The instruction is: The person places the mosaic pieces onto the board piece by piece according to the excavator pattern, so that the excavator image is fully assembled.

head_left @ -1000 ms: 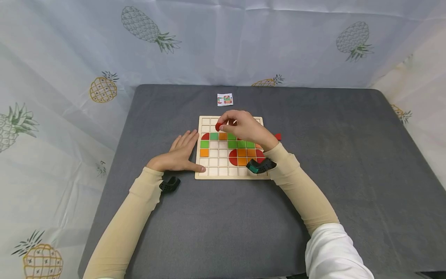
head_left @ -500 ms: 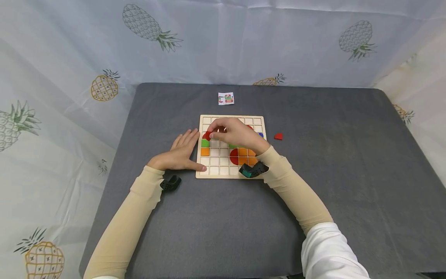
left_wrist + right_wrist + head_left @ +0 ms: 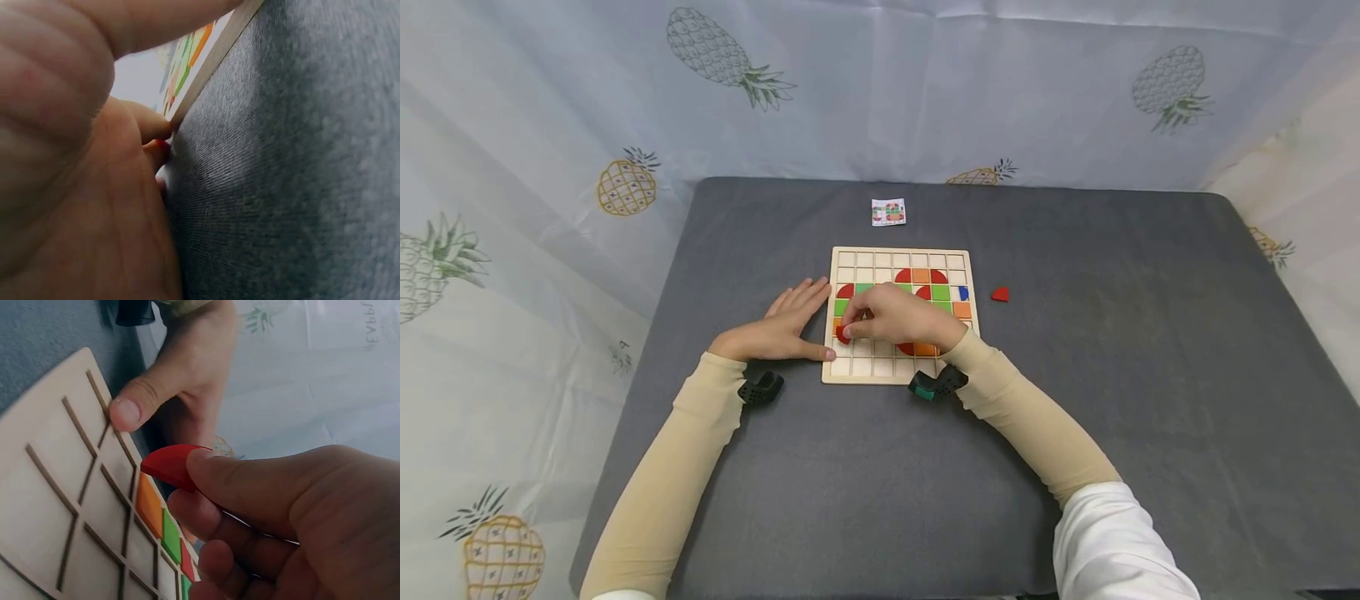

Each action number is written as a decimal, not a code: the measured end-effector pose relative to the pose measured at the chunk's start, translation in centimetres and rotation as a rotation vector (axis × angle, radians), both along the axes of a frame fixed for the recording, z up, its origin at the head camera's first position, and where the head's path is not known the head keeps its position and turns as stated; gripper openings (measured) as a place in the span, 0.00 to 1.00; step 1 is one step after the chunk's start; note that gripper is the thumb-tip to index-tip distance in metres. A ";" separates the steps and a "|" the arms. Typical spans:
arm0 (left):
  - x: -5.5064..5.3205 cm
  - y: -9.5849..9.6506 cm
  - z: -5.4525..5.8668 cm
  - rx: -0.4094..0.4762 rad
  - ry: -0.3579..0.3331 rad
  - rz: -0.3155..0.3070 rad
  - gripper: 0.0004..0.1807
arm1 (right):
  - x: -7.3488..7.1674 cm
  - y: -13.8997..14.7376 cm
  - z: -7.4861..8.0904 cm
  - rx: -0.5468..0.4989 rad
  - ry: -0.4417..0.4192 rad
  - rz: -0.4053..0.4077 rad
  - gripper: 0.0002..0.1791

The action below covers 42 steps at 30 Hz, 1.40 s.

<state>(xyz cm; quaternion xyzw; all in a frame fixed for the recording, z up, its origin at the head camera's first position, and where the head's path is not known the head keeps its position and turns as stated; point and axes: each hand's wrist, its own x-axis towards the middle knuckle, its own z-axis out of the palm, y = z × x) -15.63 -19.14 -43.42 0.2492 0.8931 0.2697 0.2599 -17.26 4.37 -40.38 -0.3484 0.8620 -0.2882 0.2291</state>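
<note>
A wooden grid board [image 3: 880, 381] lies on the table, part filled with red, green and orange tiles. My right hand [image 3: 897, 315] reaches across it and pinches a red quarter-circle tile [image 3: 172, 465] between thumb and fingertips. That tile is close over the left column, just below an orange square [image 3: 149, 505] in its cell. My left hand [image 3: 778, 333] lies at the board's left side, fingers extended on the table, its thumb on the lower left edge. Several placed tiles are hidden under my right hand.
Another red quarter-circle tile [image 3: 1000, 294] lies on the grey table [image 3: 1112, 350], right of the board. Behind the board sits a small printed pattern card [image 3: 888, 212]. A pineapple-print curtain [image 3: 925, 92] hangs along the back edge.
My right hand has carried the red quarter-circle tile left and then toward me, from the upper grid down to the left column. My left hand has barely moved.
</note>
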 end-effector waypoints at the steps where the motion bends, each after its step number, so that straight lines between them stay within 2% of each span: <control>1: 0.0 0.0 0.0 -0.003 -0.001 -0.001 0.63 | 0.1 -0.1 -0.1 0.008 -0.003 0.005 0.07; 9: 0.0 0.0 0.2 -0.015 0.009 -0.020 0.64 | 0.6 -0.7 -0.8 0.045 0.003 -0.005 0.08; 16: -0.3 -0.5 -0.2 0.039 -0.008 -0.025 0.58 | 0.8 -1.2 -1.4 0.068 0.093 -0.005 0.08; 23: -0.5 -0.9 0.1 0.063 0.007 0.011 0.56 | 0.8 -1.1 -1.3 0.075 0.166 0.003 0.05; 29: -0.5 -0.9 0.0 0.027 0.038 0.004 0.52 | 1.0 -1.0 -1.2 0.058 0.202 0.136 0.06; 31: -0.5 -0.9 -0.1 0.024 0.046 0.001 0.52 | 1.1 -1.0 -1.3 0.075 0.217 0.153 0.06; 36: -0.5 -1.0 -0.1 0.024 0.050 0.008 0.51 | 1.2 -0.9 -1.2 0.114 0.252 0.129 0.08; 42: -0.5 -0.7 -0.2 0.019 0.039 0.021 0.52 | 0.3 0.8 0.6 0.085 0.186 0.051 0.11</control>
